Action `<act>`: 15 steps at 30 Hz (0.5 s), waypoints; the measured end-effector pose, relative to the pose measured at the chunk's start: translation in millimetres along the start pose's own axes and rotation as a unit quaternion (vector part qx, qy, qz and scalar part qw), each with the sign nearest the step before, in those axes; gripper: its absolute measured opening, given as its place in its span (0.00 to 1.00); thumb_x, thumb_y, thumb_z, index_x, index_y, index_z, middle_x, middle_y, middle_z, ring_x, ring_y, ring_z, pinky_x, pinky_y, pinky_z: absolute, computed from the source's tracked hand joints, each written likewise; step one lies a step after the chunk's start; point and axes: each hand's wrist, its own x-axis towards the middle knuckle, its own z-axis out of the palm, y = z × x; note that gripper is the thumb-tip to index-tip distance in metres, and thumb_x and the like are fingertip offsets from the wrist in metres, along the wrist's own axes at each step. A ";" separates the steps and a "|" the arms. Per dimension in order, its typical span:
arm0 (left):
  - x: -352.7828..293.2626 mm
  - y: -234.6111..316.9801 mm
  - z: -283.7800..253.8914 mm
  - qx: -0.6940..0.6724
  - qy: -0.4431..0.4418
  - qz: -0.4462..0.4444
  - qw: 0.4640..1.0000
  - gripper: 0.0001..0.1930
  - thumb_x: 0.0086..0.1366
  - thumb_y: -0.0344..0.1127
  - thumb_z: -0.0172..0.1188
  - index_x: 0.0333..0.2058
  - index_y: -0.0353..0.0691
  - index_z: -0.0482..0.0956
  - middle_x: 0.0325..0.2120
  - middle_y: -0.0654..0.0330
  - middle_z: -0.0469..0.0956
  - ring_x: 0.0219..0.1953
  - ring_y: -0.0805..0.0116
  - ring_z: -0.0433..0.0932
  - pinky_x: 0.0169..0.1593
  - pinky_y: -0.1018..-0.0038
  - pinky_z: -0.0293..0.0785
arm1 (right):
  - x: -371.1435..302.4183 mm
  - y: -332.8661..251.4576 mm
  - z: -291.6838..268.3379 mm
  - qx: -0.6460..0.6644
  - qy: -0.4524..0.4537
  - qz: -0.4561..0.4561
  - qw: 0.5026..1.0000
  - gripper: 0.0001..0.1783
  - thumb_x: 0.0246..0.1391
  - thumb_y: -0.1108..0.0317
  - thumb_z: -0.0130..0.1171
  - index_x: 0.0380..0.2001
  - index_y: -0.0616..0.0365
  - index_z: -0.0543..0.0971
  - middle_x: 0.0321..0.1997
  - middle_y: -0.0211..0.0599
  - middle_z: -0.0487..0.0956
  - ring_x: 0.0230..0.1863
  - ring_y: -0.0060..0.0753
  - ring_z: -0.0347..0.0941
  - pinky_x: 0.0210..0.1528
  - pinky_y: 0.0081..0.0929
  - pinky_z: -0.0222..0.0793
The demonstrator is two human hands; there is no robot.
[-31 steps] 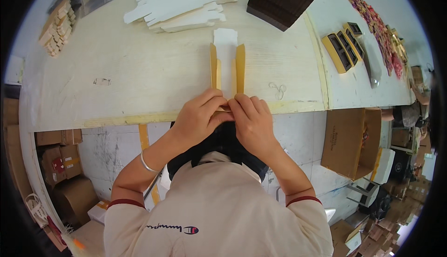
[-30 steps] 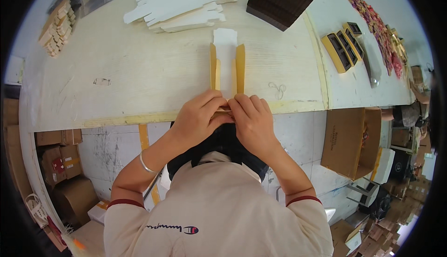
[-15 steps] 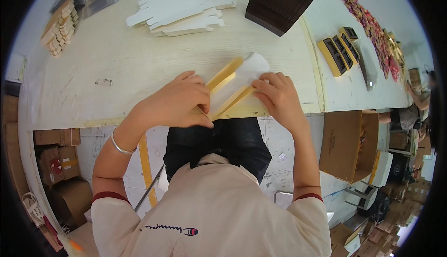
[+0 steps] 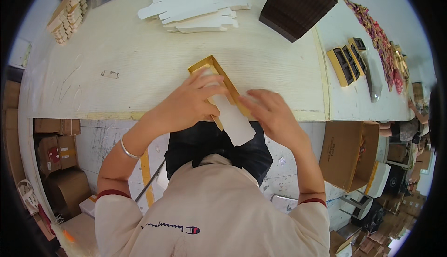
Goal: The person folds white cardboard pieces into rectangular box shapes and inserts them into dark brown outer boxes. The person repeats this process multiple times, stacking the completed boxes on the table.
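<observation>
A partly folded carton box (image 4: 228, 85), gold on the inner sides and white elsewhere, lies slanted at the table's front edge. At its far end a gold wall stands up, while the white near end sticks out past the edge above my lap. My left hand (image 4: 190, 99) grips the box's left side, with fingers reaching over into it. Beside the right wall is my right hand (image 4: 274, 116), its fingers stretched and slightly blurred, at or touching the box's edge.
Flat white carton blanks (image 4: 195, 3) are stacked at the back. A dark brown ridged stack (image 4: 298, 7) stands right of them. Gold boxes with dark inserts (image 4: 342, 66) sit at the right, and a stack of pale folded strips (image 4: 67, 17) at far left. A cardboard carton (image 4: 342, 150) stands below right.
The box has turned, so its standing gold end now faces away and its white end points toward me. My right hand has let go of the far right part and come nearer.
</observation>
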 end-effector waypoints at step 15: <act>-13.9 8.6 21.5 -0.067 0.118 -0.159 0.978 0.11 0.45 0.28 0.69 0.30 0.42 0.79 0.34 0.63 0.75 0.37 0.60 0.70 0.40 0.70 0.70 | 39.7 -1.6 28.9 0.192 -0.059 0.009 0.980 0.10 0.44 0.74 0.64 0.25 0.58 0.71 0.28 0.39 0.69 0.33 0.45 0.68 0.34 0.38 0.66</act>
